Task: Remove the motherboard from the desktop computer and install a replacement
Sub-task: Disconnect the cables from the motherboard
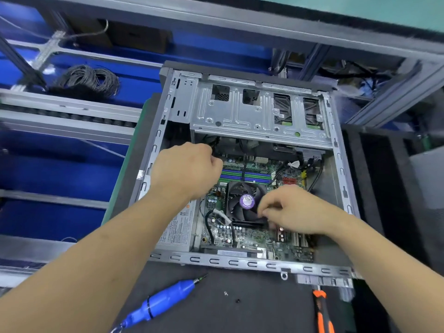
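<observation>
The open desktop case [242, 261] lies on its side on a dark mat. Inside sits the green motherboard [252, 239] with a black CPU fan [242, 203] bearing a purple label and blue-green memory slots [247, 175]. My left hand [187, 171] reaches into the case at the board's upper left corner, fingers curled; what they hold is hidden. My right hand [295, 212] grips the right edge of the CPU fan with curled fingers. A silver drive cage [259, 111] covers the case's far half.
A blue electric screwdriver [165, 299] lies on the mat in front of the case. An orange-and-black screwdriver [323, 313] lies at the front right. Two small screws [231, 296] rest between them. A coiled cable [89, 78] sits on the rack at far left.
</observation>
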